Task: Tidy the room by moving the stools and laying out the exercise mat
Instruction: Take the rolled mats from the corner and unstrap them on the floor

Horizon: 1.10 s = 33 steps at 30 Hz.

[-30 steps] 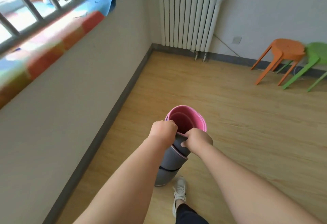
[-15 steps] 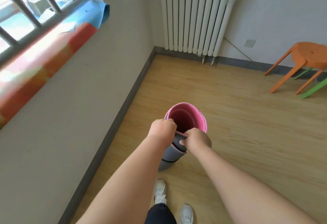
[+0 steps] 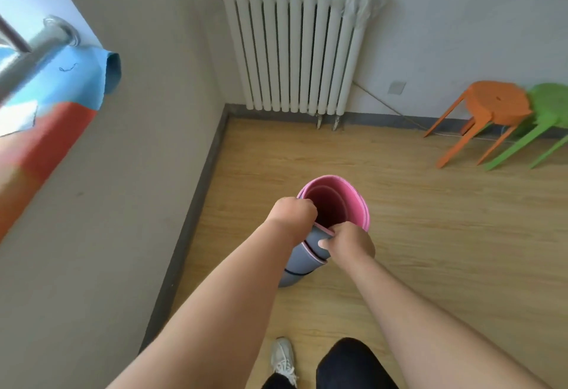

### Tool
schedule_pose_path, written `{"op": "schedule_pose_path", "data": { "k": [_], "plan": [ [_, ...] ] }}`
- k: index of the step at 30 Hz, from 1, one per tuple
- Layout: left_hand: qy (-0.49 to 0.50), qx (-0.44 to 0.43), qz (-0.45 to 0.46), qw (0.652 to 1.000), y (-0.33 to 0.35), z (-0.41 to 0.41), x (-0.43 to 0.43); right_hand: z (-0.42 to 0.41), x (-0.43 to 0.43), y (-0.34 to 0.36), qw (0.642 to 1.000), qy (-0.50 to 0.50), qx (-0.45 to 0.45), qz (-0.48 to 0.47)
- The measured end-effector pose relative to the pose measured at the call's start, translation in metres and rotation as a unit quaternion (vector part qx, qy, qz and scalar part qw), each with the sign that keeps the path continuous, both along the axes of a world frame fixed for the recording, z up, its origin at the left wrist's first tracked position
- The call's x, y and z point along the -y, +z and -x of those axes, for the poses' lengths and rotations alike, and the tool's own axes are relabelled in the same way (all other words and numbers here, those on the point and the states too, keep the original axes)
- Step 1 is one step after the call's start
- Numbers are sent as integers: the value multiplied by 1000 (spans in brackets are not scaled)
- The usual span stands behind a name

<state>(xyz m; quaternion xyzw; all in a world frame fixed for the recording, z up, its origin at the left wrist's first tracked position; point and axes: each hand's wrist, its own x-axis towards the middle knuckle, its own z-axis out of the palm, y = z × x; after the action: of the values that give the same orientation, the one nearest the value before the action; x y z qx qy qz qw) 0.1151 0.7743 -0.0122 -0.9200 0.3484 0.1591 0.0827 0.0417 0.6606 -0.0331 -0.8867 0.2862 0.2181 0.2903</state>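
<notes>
My left hand [image 3: 293, 215] and right hand [image 3: 349, 242] both grip the top rim of the rolled exercise mat [image 3: 333, 204], standing upright on the wooden floor [image 3: 430, 235] near the orange stool [image 3: 491, 106] and green stool [image 3: 550, 112].

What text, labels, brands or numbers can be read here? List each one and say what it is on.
None can be read.
Rolled exercise mat: no print shows on its grey outside or pink inside.
Orange stool and green stool: no markings visible.
Blue cloth at the window: a small dark squiggle, too small to tell if it is writing.
Wall plate: blank as far as can be seen.
</notes>
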Motion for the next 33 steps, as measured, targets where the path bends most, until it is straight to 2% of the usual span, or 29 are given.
{"op": "schedule_pose_path", "data": {
  "k": [7, 15, 21, 29, 33],
  "plan": [
    [-27, -11, -23, 999, -6, -92, 35, -84, 30, -9, 999, -24, 9, -20],
    [13, -23, -42, 999, -5, -203, 64, -207, 65, -12, 1000, 18, 3, -22],
    [11, -35, -64, 997, -7, -266, 57, -267, 55, -22, 999, 9, 15, -45],
    [-62, -14, -64, 996, -13, -357, 50, -348, 38, -44, 996, -57, 30, -67],
    [-98, -43, -74, 991, -39, -391, 55, -377, 37, -73, 994, -58, 22, -85]
  ]
}}
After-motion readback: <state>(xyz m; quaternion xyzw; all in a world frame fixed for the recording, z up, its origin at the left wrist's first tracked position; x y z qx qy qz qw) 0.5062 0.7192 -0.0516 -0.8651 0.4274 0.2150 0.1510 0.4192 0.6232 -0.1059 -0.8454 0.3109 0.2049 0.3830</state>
